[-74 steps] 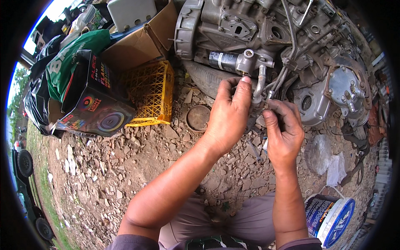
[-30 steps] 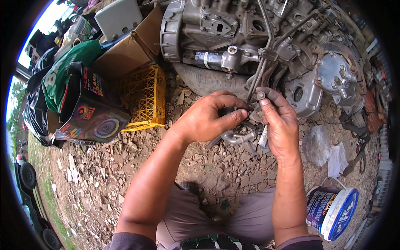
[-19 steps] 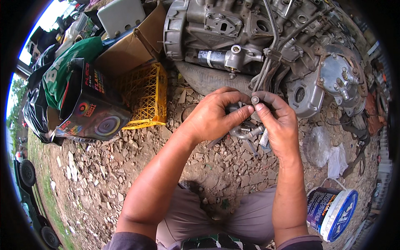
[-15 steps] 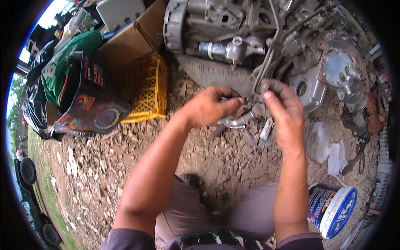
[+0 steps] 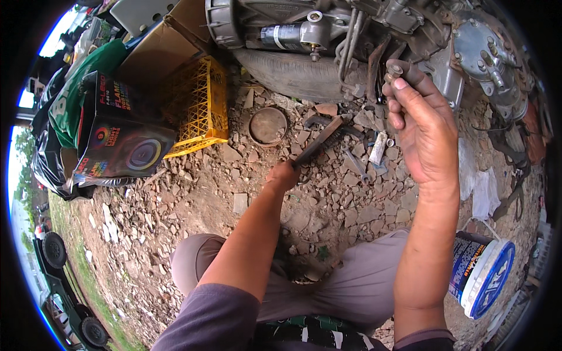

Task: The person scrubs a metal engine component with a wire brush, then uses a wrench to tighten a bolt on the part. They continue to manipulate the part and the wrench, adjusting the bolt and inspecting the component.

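Note:
My left hand (image 5: pixel 284 174) is closed round the end of a long dark brush (image 5: pixel 319 140), low over the rubble. Up at the right my right hand (image 5: pixel 424 123) pinches a small metal bolt-like fitting (image 5: pixel 394 71) between thumb and fingertips. Behind them lie an engine block (image 5: pixel 222 23), a black cylindrical filter (image 5: pixel 280 37) on its housing and bent metal pipes (image 5: pixel 350 44), with an old tyre (image 5: pixel 287 79) underneath. A spanner (image 5: pixel 356 164) and a whitish tube (image 5: pixel 379 147) are on the stony ground between my hands, and a round rusty dish (image 5: pixel 267 126) is above my left hand.
At the left are a yellow crate (image 5: pixel 208 111), printed box (image 5: pixel 126 126), cardboard box (image 5: pixel 155 52) and green bag (image 5: pixel 70 108). A bucket with blue lid (image 5: pixel 489 278) stands beside my right arm. A dark vehicle (image 5: pixel 67 298) shows at the far left edge.
My hands have parted. My left hand has dropped from the metal parts onto the brush; my right hand has risen rightward with the small fitting. The engine sits higher in the picture.

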`<state>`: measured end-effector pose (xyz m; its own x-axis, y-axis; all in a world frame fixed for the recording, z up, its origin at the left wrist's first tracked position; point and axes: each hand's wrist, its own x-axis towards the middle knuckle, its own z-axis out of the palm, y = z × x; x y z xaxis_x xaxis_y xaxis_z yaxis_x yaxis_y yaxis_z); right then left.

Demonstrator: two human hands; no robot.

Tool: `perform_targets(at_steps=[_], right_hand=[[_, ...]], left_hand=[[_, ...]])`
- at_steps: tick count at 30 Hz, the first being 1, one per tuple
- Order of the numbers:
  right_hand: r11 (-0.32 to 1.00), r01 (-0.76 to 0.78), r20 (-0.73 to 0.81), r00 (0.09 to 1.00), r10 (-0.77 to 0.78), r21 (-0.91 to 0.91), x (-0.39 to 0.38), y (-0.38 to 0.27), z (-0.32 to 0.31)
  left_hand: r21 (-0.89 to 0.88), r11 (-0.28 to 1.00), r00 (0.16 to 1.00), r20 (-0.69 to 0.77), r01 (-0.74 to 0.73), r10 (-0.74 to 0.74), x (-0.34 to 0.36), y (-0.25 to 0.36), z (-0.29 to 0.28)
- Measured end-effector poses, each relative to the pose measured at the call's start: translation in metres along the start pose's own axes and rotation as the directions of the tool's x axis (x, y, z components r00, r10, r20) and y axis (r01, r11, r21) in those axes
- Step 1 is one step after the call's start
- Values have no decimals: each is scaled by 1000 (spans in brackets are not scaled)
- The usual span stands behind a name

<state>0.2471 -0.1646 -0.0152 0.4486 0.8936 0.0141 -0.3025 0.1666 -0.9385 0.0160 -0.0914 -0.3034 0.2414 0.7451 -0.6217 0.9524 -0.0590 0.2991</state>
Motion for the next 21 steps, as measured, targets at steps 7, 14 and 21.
perform_targets(at_steps=[7,14,21], right_hand=[[991,-85,-3,996,86,106,7,-8,-28],[996,-25,-153,988,38,89,13,-20,-43],[993,54,-250,965,-78,-101,-1,-28,-46]], left_hand=[[334,922,953,287,-197,99,-25,92,-62],[-264,639,540,362,-723,760,-117,217,-187],[-905,244,678,-65,-349,733,-143,242,-199]])
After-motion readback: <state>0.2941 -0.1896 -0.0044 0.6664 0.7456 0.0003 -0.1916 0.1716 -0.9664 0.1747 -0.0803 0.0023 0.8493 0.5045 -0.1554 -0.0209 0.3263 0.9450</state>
